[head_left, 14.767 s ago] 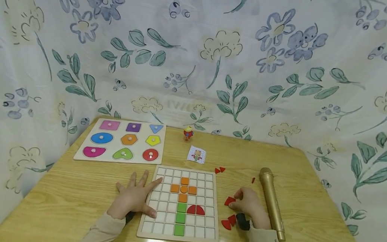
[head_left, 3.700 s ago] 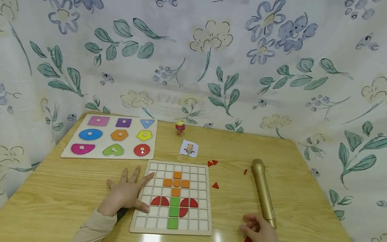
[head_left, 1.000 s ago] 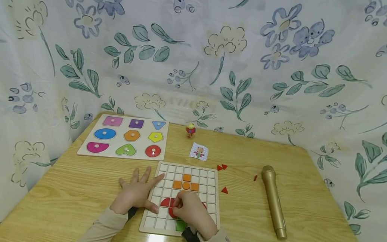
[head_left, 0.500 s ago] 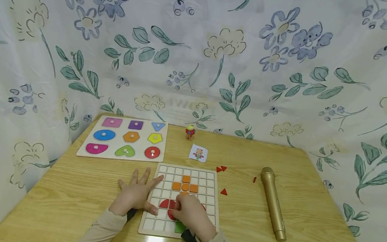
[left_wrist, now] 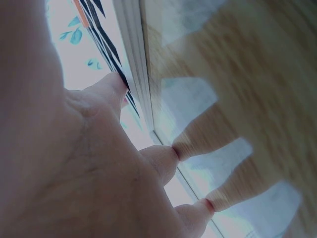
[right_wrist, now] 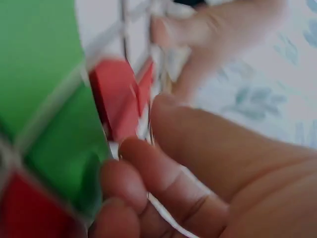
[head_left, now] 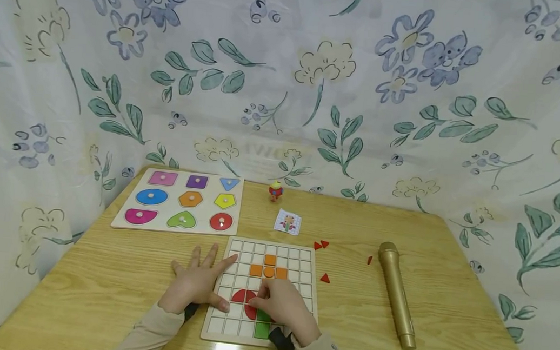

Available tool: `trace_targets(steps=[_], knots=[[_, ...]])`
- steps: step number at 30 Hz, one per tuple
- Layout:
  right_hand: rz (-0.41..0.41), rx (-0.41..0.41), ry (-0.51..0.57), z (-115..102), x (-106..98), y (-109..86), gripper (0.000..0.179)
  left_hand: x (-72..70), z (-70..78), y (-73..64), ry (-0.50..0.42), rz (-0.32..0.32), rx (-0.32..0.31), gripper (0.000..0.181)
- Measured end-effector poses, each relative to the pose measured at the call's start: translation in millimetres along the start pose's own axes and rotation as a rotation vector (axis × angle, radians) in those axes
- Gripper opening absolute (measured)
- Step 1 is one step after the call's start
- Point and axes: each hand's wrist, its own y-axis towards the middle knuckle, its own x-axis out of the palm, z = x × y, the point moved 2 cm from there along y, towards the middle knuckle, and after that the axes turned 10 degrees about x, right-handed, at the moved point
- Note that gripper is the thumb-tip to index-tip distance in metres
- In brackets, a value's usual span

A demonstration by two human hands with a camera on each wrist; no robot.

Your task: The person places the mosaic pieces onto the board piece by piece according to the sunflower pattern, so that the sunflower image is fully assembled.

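Note:
In the head view a wooden grid board [head_left: 220, 331] lies on the table with an orange cross [head_left: 270, 260], a green column [head_left: 262, 331] and red rounded pieces [head_left: 239, 296]. My right hand [head_left: 285, 305] bends over the column, thumb and forefinger close together at a red quarter-circle piece [head_left: 250, 312]. In the right wrist view those fingertips are right at the red quarter-circle piece [right_wrist: 116, 99]; I cannot tell whether they pinch it. The red pieces right of the column are mostly hidden. With fingers spread, my left hand [head_left: 194, 283] rests at the board's left edge, its thumb over the grid.
Three red triangles [head_left: 325, 278] lie right of the board, with a thin red piece [head_left: 369, 260] beyond. Farther right is a gold microphone [head_left: 398, 297]. Behind stand a shape puzzle [head_left: 208, 227], a pattern card [head_left: 288, 222] and a small toy figure [head_left: 275, 191].
My right hand has come from the table's right side to the board, where another red piece now lies left of the column. It has just shifted slightly right. My left hand stays put.

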Motion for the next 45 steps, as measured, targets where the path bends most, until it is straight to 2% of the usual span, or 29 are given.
trace_targets(steps=[2, 5, 7, 10, 14, 17, 23, 27, 32, 36, 41, 43, 45], knots=[[-0.021, -0.021, 0.082, 11, -12, 4.7, 0.02, 0.0, 0.3, 0.6, -0.004, 0.0, 0.0, 0.111], [0.005, -0.014, 0.183, 32, -31, 11.7, 0.015, -0.2, 1.1, 1.2, -0.009, -0.001, 0.002, 0.111], [0.046, 0.023, 0.249, 48, -45, 14.4, 0.014, -0.2, 1.5, 1.5, -0.011, 0.001, 0.004, 0.111], [0.141, 0.124, 0.331, 75, -63, 15.9, 0.012, -0.2, 2.2, 1.8, -0.014, 0.0, 0.004, 0.111], [0.252, 0.232, 0.35, 105, -81, 14.3, 0.015, -0.6, 2.4, 2.3, -0.018, -0.001, -0.005, 0.111], [0.268, 0.265, 0.333, 119, -86, 13.0, 0.02, -1.1, 2.4, 2.2, -0.013, -0.007, -0.011, 0.111], [0.242, 0.27, 0.317, 127, -83, 16.9, 0.019, -2.5, 3.5, 2.4, -0.011, -0.016, -0.018, 0.111], [0.268, 0.288, 0.266, 126, -80, 18.8, 0.012, -3.7, 4.8, 2.9, -0.009, -0.014, -0.019, 0.111], [0.297, 0.24, 0.233, 126, -81, 19.0, 0.012, -4.4, 5.7, 3.8, -0.009, -0.02, -0.021, 0.111], [0.325, 0.245, 0.332, 133, -79, 22.3, 0.012, -4.3, 5.7, 4.5, -0.016, -0.021, -0.019, 0.111], [0.377, 0.3, 0.566, 144, -78, 27.8, 0.019, -3.2, 4.8, 3.7, -0.024, -0.017, -0.018, 0.111], [0.384, 0.304, 0.596, 143, -79, 29.0, 0.023, -2.7, 4.6, 3.4, -0.027, -0.014, -0.017, 0.111], [0.388, 0.314, 0.571, 139, -80, 30.7, 0.024, -2.2, 4.5, 3.4, -0.027, -0.012, -0.014, 0.111]])
